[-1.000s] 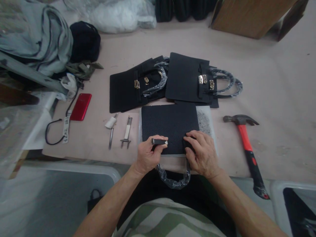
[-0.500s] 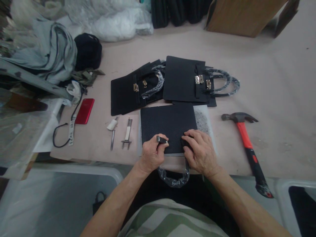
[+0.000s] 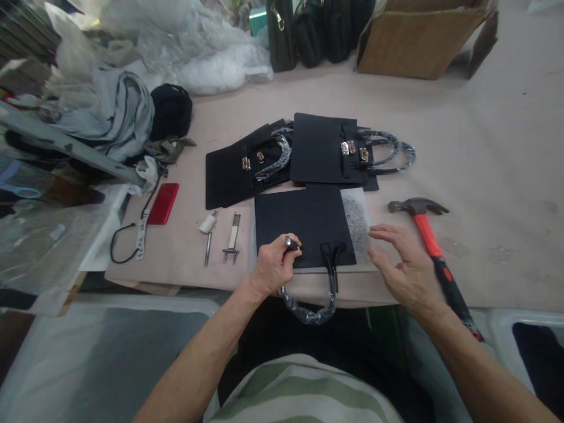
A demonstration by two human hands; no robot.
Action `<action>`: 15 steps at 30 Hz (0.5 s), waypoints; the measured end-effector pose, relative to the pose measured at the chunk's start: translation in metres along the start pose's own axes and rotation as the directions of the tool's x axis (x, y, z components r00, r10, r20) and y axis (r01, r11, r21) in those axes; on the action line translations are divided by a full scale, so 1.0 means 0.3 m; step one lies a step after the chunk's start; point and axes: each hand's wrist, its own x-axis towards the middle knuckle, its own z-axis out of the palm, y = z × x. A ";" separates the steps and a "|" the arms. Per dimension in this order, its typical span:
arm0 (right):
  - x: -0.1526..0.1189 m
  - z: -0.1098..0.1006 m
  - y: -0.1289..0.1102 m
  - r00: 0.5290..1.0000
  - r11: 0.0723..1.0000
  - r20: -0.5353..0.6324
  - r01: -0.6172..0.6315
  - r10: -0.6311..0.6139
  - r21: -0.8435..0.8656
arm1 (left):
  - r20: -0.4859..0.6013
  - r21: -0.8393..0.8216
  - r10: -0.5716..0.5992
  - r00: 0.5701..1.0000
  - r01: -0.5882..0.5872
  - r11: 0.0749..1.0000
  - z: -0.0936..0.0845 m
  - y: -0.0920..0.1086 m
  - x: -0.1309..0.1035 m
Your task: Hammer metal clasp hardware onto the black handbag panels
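My left hand is closed round a short metal punch, held over the lower edge of a black leather panel. The punch's lower end is hidden by my fingers. A plastic-wrapped bag handle hangs from the panel over the table's front edge. Beneath the panel lies a pale, speckled board. My right hand is raised to the right of the panel, fingers apart, with nothing in it. Close by that hand lies a claw hammer with a red and black grip.
Black panels with gold clasps and wrapped handles lie behind, beside another stack. Left are a fork-shaped metal tool, a rod tool and a red phone. A cardboard box stands at the back.
My right hand has let go of the handle's end on the panel and moved right, toward the hammer, its fingers opening. My left hand still holds the punch in place.
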 end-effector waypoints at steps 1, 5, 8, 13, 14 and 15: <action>-0.011 -0.034 0.035 0.999 0.997 -0.032 -0.028 0.026 -0.069 | 0.016 -0.002 -0.009 1.000 0.009 1.000 -0.003 -0.002 0.002; -0.067 -0.145 0.173 0.985 0.926 -0.102 -0.166 0.140 -0.339 | 0.028 0.011 -0.016 0.999 0.016 1.000 -0.004 -0.003 0.003; -0.087 -0.189 0.218 0.937 0.860 -0.116 -0.349 0.330 -0.372 | 0.033 0.048 0.003 0.999 -0.005 0.999 0.001 0.003 0.004; -0.044 -0.230 0.174 0.885 0.871 0.040 -0.448 0.464 -0.202 | 0.030 0.056 0.013 0.999 -0.015 0.998 0.006 0.009 0.009; -0.030 -0.235 0.153 0.892 0.893 0.086 -0.431 0.443 -0.126 | 0.028 0.047 0.009 1.000 -0.011 0.999 0.007 0.009 0.009; -0.016 -0.238 0.127 0.898 0.906 0.128 -0.423 0.422 -0.020 | 0.028 0.038 0.008 1.000 -0.009 0.999 0.007 0.007 0.010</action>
